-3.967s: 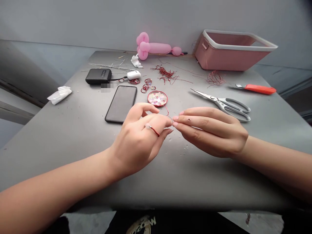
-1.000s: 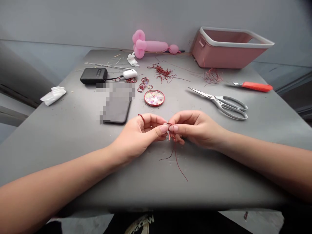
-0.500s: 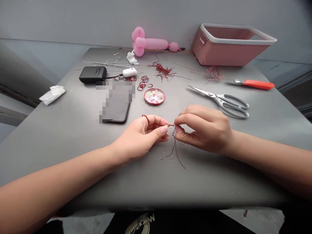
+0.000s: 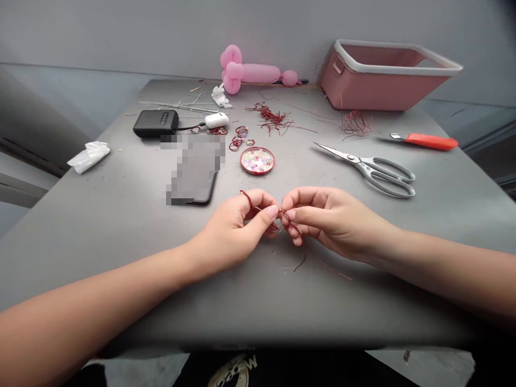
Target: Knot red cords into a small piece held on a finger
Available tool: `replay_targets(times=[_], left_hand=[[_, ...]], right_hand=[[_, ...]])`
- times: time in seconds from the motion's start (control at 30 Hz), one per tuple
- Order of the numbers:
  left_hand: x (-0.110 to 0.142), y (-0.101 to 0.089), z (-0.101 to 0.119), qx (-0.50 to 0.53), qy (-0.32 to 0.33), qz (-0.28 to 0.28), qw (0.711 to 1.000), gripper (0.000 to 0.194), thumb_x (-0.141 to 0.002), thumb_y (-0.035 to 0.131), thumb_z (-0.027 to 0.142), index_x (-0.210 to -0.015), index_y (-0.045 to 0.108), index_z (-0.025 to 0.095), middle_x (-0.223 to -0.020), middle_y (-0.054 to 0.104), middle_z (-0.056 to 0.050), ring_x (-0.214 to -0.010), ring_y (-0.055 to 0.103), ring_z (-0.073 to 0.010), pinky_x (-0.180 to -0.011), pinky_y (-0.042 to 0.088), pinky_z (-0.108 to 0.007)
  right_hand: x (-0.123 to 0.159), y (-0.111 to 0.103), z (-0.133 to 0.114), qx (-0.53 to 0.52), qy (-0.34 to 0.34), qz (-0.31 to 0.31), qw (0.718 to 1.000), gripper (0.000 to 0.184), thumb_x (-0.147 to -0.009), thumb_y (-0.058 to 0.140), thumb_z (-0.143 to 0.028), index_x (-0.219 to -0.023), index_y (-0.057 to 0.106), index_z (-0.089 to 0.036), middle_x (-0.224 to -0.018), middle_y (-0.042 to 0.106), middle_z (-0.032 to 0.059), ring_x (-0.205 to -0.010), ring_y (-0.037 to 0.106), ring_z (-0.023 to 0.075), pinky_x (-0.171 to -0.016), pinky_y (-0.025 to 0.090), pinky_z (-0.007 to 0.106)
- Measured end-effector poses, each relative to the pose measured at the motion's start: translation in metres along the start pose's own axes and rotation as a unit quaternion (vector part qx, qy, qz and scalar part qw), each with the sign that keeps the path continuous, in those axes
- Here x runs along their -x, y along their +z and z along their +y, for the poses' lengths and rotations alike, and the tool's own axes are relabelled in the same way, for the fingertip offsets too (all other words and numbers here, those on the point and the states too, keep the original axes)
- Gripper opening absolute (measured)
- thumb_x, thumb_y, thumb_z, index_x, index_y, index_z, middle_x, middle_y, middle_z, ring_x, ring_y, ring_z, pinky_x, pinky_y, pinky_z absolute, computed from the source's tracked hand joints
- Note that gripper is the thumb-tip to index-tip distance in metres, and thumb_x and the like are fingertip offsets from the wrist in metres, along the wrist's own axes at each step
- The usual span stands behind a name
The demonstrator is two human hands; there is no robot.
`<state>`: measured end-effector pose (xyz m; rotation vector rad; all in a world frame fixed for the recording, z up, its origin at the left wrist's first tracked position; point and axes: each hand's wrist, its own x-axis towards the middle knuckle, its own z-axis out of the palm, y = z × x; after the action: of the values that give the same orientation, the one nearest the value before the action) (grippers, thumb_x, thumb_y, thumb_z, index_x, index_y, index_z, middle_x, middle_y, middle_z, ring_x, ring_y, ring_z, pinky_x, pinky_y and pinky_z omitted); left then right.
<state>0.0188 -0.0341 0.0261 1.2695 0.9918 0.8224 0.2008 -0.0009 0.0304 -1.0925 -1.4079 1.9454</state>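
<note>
Both hands meet at the middle of the grey table (image 4: 121,226), fingertips nearly touching. My left hand (image 4: 234,228) pinches a thin red wire (image 4: 282,219) between thumb and forefinger, and a red loop rides over its forefinger. My right hand (image 4: 326,217) is closed on the same wire from the other side. Two loose ends of the wire trail on the table under my right hand. A small round red dish (image 4: 257,160) of pale sequins lies just beyond the hands.
A phone (image 4: 195,172) lies left of the dish, with a black power bank (image 4: 155,123) and white earbud case (image 4: 216,120) behind. Scissors (image 4: 371,169) and an orange-handled knife (image 4: 427,141) lie right. A pink basket (image 4: 382,75), pink balloon (image 4: 250,72) and red wire scraps (image 4: 272,117) sit at the back.
The hands have drawn close again and my right hand has turned. The wire's long tails, which hung forward a second ago, now lie shorter and off to the right.
</note>
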Motion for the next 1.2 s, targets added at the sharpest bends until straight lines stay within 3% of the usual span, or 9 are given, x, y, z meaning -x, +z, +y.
replay_targets(times=[0.07,0.13,0.27,0.4,0.5,0.7,0.97,1.1,1.2], left_hand=[[0.001,0.001,0.000,-0.006,-0.012,0.001,1.000,0.015,-0.093,0.050,0.026,-0.086,0.054,0.014,-0.081,0.057,0.000,-0.074,0.059,-0.0105,-0.077,0.055,-0.030],[0.001,0.001,0.001,-0.004,-0.031,0.002,1.000,0.014,-0.095,0.047,0.024,-0.086,0.052,0.014,-0.081,0.056,0.001,-0.070,0.057,-0.0088,-0.073,0.056,-0.029],[0.002,0.003,0.003,-0.003,-0.044,0.002,0.999,0.015,-0.096,0.046,0.022,-0.084,0.051,0.014,-0.079,0.054,0.002,-0.065,0.056,-0.0064,-0.072,0.055,-0.028],[0.002,0.005,0.005,0.015,-0.057,0.020,0.998,0.016,-0.096,0.047,0.021,-0.082,0.051,0.013,-0.076,0.053,0.004,-0.064,0.056,-0.0053,-0.072,0.055,-0.026],[0.002,0.006,0.007,0.030,-0.070,0.039,0.996,0.015,-0.095,0.048,0.020,-0.082,0.051,0.013,-0.074,0.054,0.004,-0.067,0.058,-0.0052,-0.074,0.053,-0.024],[0.002,0.005,0.007,0.038,-0.090,0.042,0.994,0.015,-0.094,0.051,0.020,-0.081,0.053,0.013,-0.074,0.057,0.004,-0.067,0.059,-0.0055,-0.075,0.051,-0.024],[0.004,0.009,0.003,0.072,-0.101,0.056,0.991,0.016,-0.094,0.050,0.018,-0.079,0.051,0.014,-0.073,0.056,0.004,-0.070,0.059,-0.0066,-0.078,0.052,-0.026],[0.005,0.008,0.003,0.020,-0.068,0.042,0.997,0.015,-0.094,0.049,0.017,-0.079,0.051,0.015,-0.073,0.056,0.003,-0.073,0.058,-0.0076,-0.076,0.050,-0.025],[0.005,0.009,0.006,0.014,-0.090,0.030,0.995,0.017,-0.094,0.049,0.016,-0.078,0.051,0.014,-0.071,0.056,0.003,-0.070,0.057,-0.0069,-0.073,0.048,-0.023]], right_hand=[[-0.001,0.000,0.001,0.053,-0.041,0.018,0.998,0.009,-0.074,0.065,-0.021,-0.080,0.061,-0.015,-0.068,0.061,-0.0012,-0.056,0.057,0.0092,-0.056,0.049,0.024],[-0.001,-0.001,0.001,0.169,-0.139,0.049,0.975,0.008,-0.074,0.062,-0.020,-0.081,0.062,-0.016,-0.073,0.063,0.0007,-0.063,0.059,0.0114,-0.060,0.050,0.025],[0.000,-0.006,0.003,0.389,-0.284,0.081,0.872,0.010,-0.080,0.055,-0.016,-0.084,0.064,-0.018,-0.075,0.065,0.0026,-0.067,0.060,0.0131,-0.060,0.048,0.025],[0.001,-0.010,0.006,0.505,-0.404,0.064,0.760,0.014,-0.086,0.050,-0.012,-0.088,0.062,-0.019,-0.071,0.062,0.0015,-0.063,0.056,0.0111,-0.060,0.048,0.023],[0.000,-0.011,0.008,0.522,-0.455,0.049,0.720,0.013,-0.088,0.051,-0.011,-0.092,0.060,-0.020,-0.072,0.060,0.0020,-0.064,0.057,0.0116,-0.062,0.050,0.023],[-0.002,-0.013,0.012,0.527,-0.480,0.049,0.700,0.017,-0.088,0.051,-0.007,-0.097,0.058,-0.020,-0.082,0.066,0.0057,-0.072,0.062,0.0133,-0.069,0.053,0.025],[0.003,-0.010,0.009,0.553,-0.463,0.046,0.692,0.013,-0.091,0.050,-0.009,-0.091,0.060,-0.018,-0.071,0.062,0.0029,-0.064,0.056,0.0117,-0.061,0.048,0.022],[0.005,-0.011,0.005,0.519,-0.432,0.019,0.738,0.017,-0.090,0.050,-0.007,-0.092,0.063,-0.017,-0.076,0.067,0.0036,-0.069,0.059,0.0113,-0.064,0.048,0.022],[0.005,-0.011,-0.002,0.457,-0.319,-0.033,0.830,0.016,-0.089,0.050,-0.010,-0.087,0.065,-0.017,-0.077,0.069,0.0025,-0.067,0.060,0.0102,-0.062,0.048,0.021]])
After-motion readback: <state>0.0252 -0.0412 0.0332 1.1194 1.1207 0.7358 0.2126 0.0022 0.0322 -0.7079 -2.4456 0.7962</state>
